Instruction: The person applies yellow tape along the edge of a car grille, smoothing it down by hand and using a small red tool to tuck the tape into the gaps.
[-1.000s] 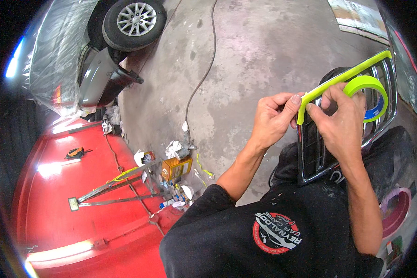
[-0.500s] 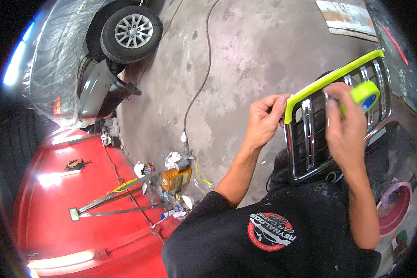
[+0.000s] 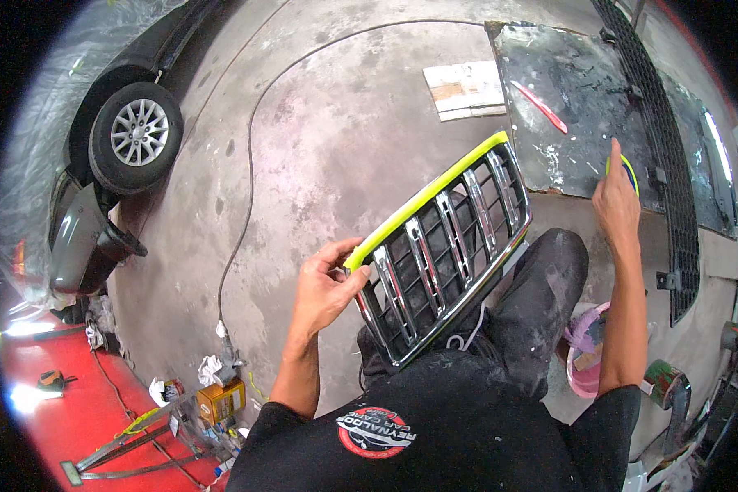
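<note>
A chrome car grille (image 3: 419, 256) with black mesh behind its bars leans tilted against my lap. Yellow-green masking tape (image 3: 428, 193) covers its top edge from corner to corner. My left hand (image 3: 318, 289) grips the left end of that edge, thumb in front and fingers behind. Out to the right, apart from the grille, my right hand (image 3: 617, 197) holds a roll of the yellow-green tape (image 3: 633, 174), seen nearly edge-on. Its index finger is stretched out, and the other fingers are partly hidden behind the hand.
A dark, paint-marked panel (image 3: 541, 160) lies ahead right, bearing a red strip-like tool (image 3: 539, 107) and a long black mesh piece (image 3: 662, 135). A pink basin (image 3: 584, 384) stands beside my right leg. Left are a car wheel (image 3: 136, 137), a red panel (image 3: 45, 426) and a floor cable (image 3: 250, 143).
My right hand has moved away from the grille to the right with the tape roll. The grille now shows fully, my left hand still at its corner. The view has turned right.
</note>
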A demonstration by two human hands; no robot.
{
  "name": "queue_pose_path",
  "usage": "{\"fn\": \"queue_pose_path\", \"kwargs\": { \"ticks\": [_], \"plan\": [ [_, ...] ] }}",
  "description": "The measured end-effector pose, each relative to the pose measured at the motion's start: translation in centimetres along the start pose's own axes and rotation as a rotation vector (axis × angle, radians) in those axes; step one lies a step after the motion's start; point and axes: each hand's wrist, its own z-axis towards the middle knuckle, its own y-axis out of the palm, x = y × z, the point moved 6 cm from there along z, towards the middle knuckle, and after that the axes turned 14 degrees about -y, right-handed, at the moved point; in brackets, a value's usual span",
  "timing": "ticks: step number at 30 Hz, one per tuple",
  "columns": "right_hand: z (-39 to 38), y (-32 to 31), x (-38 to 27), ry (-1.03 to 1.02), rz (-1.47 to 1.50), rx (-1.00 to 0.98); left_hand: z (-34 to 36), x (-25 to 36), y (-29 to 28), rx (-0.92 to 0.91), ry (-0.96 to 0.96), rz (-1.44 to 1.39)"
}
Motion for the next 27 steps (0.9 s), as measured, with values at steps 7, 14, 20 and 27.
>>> {"fn": "queue_pose_path", "kwargs": {
  "ticks": [7,14,20,27],
  "plan": [
    [0.5,2.1,1.1,-0.008,0.017,0.012,-1.0,-0.3,-0.9,0.153,-0.053,0.057],
    [-1.5,-1.4,4.1,0.037,-0.065,0.129,-1.3,-3.1,-3.0,0.15,-0.001,-0.082],
    [-6.1,-4.7,19.2,0.395,-0.368,-0.052,-1.0,-4.0,-3.5,0.109,-0.036,-0.057],
    [-5.7,-2.7,16.7,0.199,-0.477,0.221,-0.9,-4.7,-4.0,0.084,-0.089,-0.099]
  ]
}}
